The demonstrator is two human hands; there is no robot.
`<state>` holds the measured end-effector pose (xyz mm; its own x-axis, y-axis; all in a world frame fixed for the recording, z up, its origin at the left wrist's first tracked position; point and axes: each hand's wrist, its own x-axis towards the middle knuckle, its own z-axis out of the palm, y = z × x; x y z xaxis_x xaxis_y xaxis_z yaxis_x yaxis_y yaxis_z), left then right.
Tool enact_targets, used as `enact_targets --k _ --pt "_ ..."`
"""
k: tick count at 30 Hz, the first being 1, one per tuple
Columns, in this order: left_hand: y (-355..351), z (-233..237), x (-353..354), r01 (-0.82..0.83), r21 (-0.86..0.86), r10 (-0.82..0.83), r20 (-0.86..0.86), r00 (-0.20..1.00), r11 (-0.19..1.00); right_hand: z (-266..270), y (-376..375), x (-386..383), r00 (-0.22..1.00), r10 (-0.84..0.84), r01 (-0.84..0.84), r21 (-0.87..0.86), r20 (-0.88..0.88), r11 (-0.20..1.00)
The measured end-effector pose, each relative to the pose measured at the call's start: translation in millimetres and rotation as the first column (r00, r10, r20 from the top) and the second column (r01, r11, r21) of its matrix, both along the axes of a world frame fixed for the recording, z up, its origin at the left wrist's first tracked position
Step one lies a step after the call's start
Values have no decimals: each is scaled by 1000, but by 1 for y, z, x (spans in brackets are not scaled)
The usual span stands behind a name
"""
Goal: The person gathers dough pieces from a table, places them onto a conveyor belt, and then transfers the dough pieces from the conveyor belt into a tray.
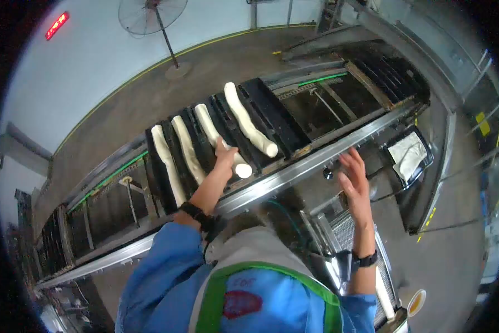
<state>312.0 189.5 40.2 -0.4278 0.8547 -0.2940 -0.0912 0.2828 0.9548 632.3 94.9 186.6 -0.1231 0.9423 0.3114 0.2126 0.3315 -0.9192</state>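
Dough roll in left hand grip | right hand splayed | black trays | concrete floor, fan

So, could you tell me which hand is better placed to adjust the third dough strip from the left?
Left, I think: the left hand rests on that dough strip; the right hand hovers open, off the tray.

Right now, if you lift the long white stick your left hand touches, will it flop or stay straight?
It would probably flop: the dough stick under the left hand curves gently like its neighbours. Being round, it might roll, though a groove of the black tray seems to cradle it.
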Motion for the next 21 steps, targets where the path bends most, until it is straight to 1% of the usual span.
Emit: enact_targets --k 1,2,3,4,5,6,7,8,9,10,11,12,13,15,16,17,18,19,20,21 --pt "3 -10 -1 13 -19 -16 -222 975 1000 -26 -7 22 996 -76 77 -28 55 997" --pt "7 -23 -3 -21 -105 -11 -302 953 994 -54 -21 51 960 -170 192 -81 223 978" --pt "1 -23 1 -76 -92 34 -391 920 993 -132 -31 108 820 -301 318 50 487 947" --pt "1 -27 -4 -35 -107 -18 -455 891 994 -158 -63 143 605 -345 338 162 718 927" --pt "1 -34 -14 5 -128 -70 -516 854 992 -198 -98 183 445 -293 455 68 846 888" --pt "-1 -44 -26 -15 -131 -55 -511 858 991 -225 -133 216 377 -53 647 -222 925 730" --pt "-3 -56 -40 52 -8 -45 -654 756 999 -279 -176 257 272 63 627 -226 960 746" --pt "-5 -61 -49 142 98 -14 -778 628 985 -289 -202 264 199 -7 610 -118 980 784" --pt "-7 -54 -53 130 94 -8 -779 627 987 -290 -216 261 130 -81 586 -10 988 810" --pt "-12 -39 -57 123 59 -29 -787 616 991 -274 -219 243 130 -75 577 -14 989 817" --pt "-18 -28 -60 118 26 -51 -794 606 993 -238 -216 207 31 -55 629 23 998 777" --pt "-19 -21 -60 110 24 -48 -794 607 994 -219 -209 190 -67 -31 676 68 997 733" --pt "-24 -17 -61 29 3 -13 -845 535 1000 -222 -204 195 -70 -39 669 76 997 740" --pt "-31 -11 -61 -140 -28 27 -924 381 990 -229 -196 211 -23 138 800 -64 990 597" --pt "-33 -8 -61 -141 -19 36 -925 378 990 -235 -198 216 -280 2 652 189 960 734" --pt "-31 -3 -62 -150 -21 39 -923 383 989 -243 -195 232 -286 0 645 192 958 740" --pt "-26 4 -60 47 146 103 -860 499 988 -242 -183 259 217 -203 688 -2 955 726" --pt "-23 9 -62 212 337 143 -776 614 917 -242 -169 289 650 -366 624 -193 666 757" --pt "-19 1 -65 255 330 120 -792 599 909 -237 -156 303 883 -435 469 -323 176 822" --pt "-15 2 -60 244 336 57 -684 728 910 -109 -140 200 623 -562 712 -98 544 695"
